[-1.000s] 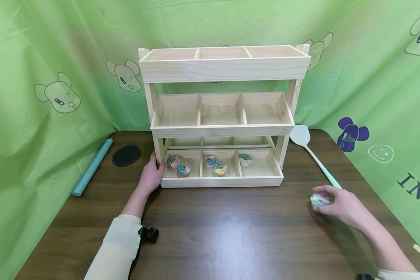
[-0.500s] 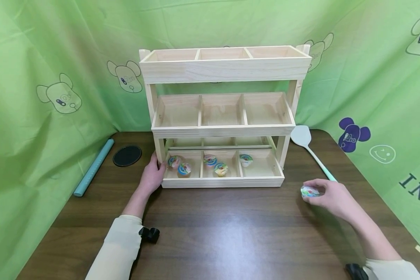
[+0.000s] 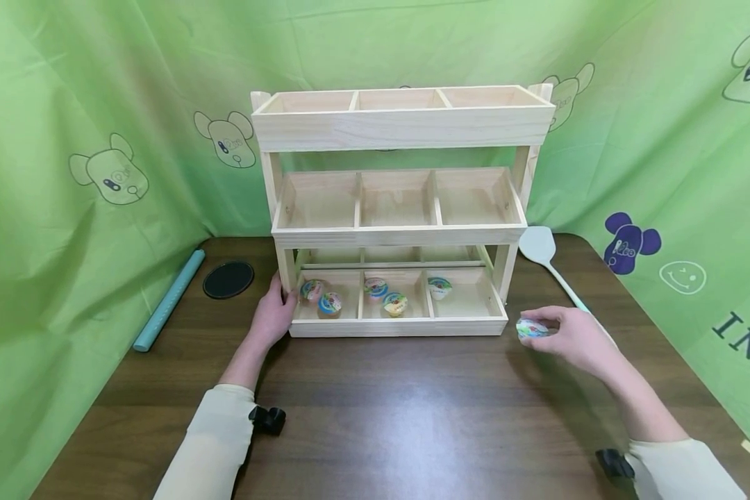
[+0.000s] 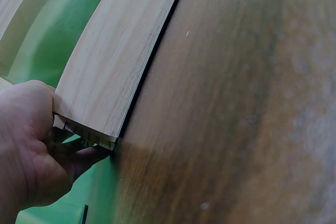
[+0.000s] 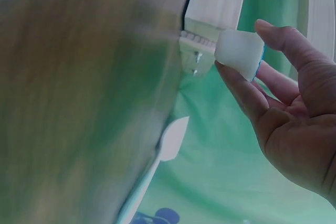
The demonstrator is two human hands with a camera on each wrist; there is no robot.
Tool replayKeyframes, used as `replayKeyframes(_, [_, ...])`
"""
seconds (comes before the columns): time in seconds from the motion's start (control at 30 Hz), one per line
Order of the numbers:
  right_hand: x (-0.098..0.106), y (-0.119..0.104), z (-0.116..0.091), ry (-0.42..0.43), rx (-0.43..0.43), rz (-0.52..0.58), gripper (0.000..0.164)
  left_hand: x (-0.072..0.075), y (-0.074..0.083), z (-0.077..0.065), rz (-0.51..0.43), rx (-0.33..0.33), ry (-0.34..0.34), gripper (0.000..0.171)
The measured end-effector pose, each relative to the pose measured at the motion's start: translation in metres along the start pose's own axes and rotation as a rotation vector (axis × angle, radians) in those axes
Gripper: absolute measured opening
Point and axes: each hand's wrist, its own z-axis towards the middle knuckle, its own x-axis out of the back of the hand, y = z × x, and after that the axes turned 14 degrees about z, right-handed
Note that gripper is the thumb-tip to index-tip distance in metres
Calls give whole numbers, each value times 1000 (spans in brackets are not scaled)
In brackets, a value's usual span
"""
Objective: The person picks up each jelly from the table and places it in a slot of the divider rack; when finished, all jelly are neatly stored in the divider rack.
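Right hand (image 3: 575, 337) pinches a jelly cup (image 3: 531, 328) between thumb and fingers, just off the table (image 3: 412, 417), beside the right front corner of the rack (image 3: 400, 208). In the right wrist view the cup (image 5: 240, 53) shows its white body, gripped at the fingertips (image 5: 273, 32), with the rack corner (image 5: 215, 9) close behind it.

Left hand (image 3: 273, 316) grasps the rack's lower left corner, fingers wrapped round the post and tray end. The left wrist view confirms it: the hand (image 4: 31, 145) is curled round the end of the bottom board (image 4: 115, 72), which sits on the table (image 4: 236, 103).

The rack has 3 tiers of 3 compartments each. Bottom tier: 2 cups (image 3: 320, 297) in the left compartment, 2 cups (image 3: 385, 295) in the middle, 1 cup (image 3: 439, 286) in the right, at its back left. The middle tier holds nothing; the top tier's contents cannot be seen.

A spatula (image 3: 540, 250) lies on the table right of the rack, its handle running behind the right hand. Left of the rack lie a black disc (image 3: 228, 279) and, further left, a teal rod (image 3: 167, 300). Green printed cloth (image 3: 100, 104) backs the scene.
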Motion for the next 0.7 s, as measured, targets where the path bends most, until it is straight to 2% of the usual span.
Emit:
replayKeyframes(0.4, [-10,-14,24,12,68,50,46,-1,-1,0,-14,0,7,64])
replayKeyframes(0.7, [-14,-26,36,26,88,77,47,0,0,-1,-8,-9,18,64])
